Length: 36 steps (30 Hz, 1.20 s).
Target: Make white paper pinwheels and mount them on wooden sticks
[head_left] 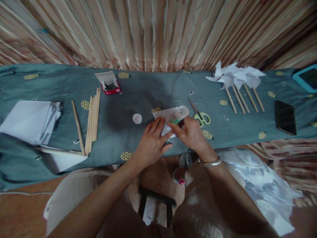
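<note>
My right hand (pixel 193 134) is closed around a glue stick (pixel 178 114) with a white and green barrel, tilted over a folded piece of white paper (pixel 160 114). Fingers stretched out, my left hand (pixel 153 140) lies flat on the paper's near left side and holds it against the cloth. The two hands almost meet, and they hide part of the paper. A round white cap (pixel 137 118) lies left of the paper. Just beyond my right hand are scissors (pixel 201 118) with light green handles, their blades pointing away.
Wooden sticks (pixel 92 120) and a white paper stack (pixel 29 120) lie left. Behind them stands an open red box (pixel 110 86) of small dark pieces. Several white pinwheels (pixel 237 76) on sticks lie right, near a phone (pixel 285 118) and a blue-framed tablet (pixel 307 77). A plastic bag (pixel 260 185) sits below the table edge.
</note>
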Available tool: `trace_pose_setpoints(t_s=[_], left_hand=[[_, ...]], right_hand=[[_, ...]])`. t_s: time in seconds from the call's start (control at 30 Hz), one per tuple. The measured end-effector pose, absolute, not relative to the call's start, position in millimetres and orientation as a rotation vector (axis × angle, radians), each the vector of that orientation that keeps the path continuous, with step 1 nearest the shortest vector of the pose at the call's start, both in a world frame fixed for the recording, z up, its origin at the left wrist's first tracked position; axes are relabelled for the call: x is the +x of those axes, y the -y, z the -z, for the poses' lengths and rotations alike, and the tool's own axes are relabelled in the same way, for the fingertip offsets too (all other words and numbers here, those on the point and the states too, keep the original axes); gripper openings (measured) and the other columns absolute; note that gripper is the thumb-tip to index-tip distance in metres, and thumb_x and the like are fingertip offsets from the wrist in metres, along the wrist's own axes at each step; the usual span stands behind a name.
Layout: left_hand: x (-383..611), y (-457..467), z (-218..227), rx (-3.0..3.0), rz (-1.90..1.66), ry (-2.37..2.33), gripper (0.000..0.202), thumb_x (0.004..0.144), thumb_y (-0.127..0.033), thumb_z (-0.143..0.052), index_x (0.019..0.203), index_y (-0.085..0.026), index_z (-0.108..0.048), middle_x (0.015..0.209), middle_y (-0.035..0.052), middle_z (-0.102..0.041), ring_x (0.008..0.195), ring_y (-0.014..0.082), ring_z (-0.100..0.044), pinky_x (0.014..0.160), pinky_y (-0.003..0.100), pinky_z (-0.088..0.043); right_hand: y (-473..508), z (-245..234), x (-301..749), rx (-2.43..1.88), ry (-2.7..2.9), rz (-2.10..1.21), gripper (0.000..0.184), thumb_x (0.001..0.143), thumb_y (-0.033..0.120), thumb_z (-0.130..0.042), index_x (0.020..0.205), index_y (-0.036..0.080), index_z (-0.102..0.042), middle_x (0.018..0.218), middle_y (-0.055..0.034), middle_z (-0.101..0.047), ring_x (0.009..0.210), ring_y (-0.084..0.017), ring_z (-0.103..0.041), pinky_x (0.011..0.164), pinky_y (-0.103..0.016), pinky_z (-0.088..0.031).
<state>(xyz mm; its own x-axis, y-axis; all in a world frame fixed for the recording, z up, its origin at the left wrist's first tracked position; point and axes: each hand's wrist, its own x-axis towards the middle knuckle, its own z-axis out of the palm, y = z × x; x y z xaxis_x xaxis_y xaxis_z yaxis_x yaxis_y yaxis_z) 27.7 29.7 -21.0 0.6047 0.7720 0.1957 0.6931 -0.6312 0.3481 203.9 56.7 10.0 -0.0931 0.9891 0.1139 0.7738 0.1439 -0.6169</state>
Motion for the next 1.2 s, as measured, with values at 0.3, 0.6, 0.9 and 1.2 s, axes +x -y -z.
trace_pose_setpoints(t_s=[0.3, 0.6, 0.9, 1.2], left_hand=[[28, -31, 17, 2.577, -0.452, -1.200, 0.048, 0.090, -0.042, -0.061, 0.135, -0.023, -0.055, 0.153, 0.0197, -0.040, 0.145, 0.0386, -0.032, 0.110, 0.057, -0.036], [28, -31, 15, 2.556, -0.428, -1.199, 0.048, 0.090, -0.040, -0.062, 0.134, -0.023, -0.057, 0.152, 0.0201, -0.041, 0.144, 0.0395, -0.031, 0.109, 0.057, -0.037], [28, -31, 15, 2.559, -0.451, -1.185, 0.049, 0.090, -0.038, -0.063, 0.135, -0.021, -0.057, 0.152, 0.0238, -0.040, 0.143, 0.0415, -0.033, 0.107, 0.059, -0.038], [29, -31, 16, 2.567, -0.489, -1.191, 0.049, 0.088, -0.036, -0.066, 0.133, -0.021, -0.059, 0.150, 0.0229, -0.043, 0.143, 0.0414, -0.034, 0.107, 0.059, -0.038]], right_hand=[[-56, -5, 207, -1.680, 1.893, -0.524, 0.030, 0.084, 0.050, -0.062, 0.077, 0.021, -0.058, 0.060, -0.0020, -0.062, 0.053, -0.017, -0.056, 0.054, -0.030, -0.041], [-57, -5, 212, -1.699, 1.879, -0.534, 0.030, 0.084, 0.049, -0.062, 0.078, 0.020, -0.059, 0.059, -0.0013, -0.061, 0.051, -0.016, -0.051, 0.052, -0.029, -0.036], [-61, 0, 215, -1.672, 1.844, -0.490, 0.032, 0.083, 0.051, -0.063, 0.078, 0.021, -0.055, 0.056, 0.0014, -0.056, 0.050, -0.015, -0.049, 0.050, -0.029, -0.034], [-65, 3, 213, -1.606, 1.799, -0.532, 0.033, 0.084, 0.053, -0.063, 0.075, 0.022, -0.053, 0.058, 0.0012, -0.058, 0.051, -0.015, -0.050, 0.050, -0.029, -0.036]])
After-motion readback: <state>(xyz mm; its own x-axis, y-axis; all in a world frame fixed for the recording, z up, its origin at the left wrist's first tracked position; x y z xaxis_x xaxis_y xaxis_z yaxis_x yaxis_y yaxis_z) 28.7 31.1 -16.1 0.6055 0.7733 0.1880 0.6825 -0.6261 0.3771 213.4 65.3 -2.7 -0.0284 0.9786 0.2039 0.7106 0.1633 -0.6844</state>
